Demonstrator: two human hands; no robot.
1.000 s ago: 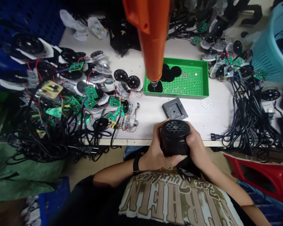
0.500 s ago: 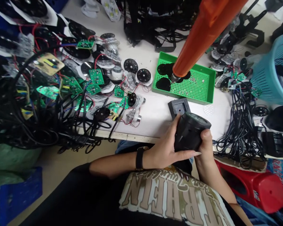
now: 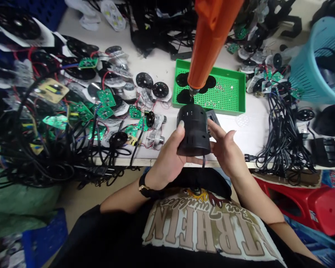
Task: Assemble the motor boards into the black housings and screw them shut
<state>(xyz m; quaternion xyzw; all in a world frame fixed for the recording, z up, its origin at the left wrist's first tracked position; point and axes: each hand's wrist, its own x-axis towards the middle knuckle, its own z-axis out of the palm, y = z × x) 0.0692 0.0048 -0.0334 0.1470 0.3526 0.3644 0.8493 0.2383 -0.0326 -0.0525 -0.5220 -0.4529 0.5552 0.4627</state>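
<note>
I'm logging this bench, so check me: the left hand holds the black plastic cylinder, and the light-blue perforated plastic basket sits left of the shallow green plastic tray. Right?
One slip: the light-blue plastic basket sits right of the shallow green tray, not left, as the head view shows. The left hand does hold the black cylinder.
</note>
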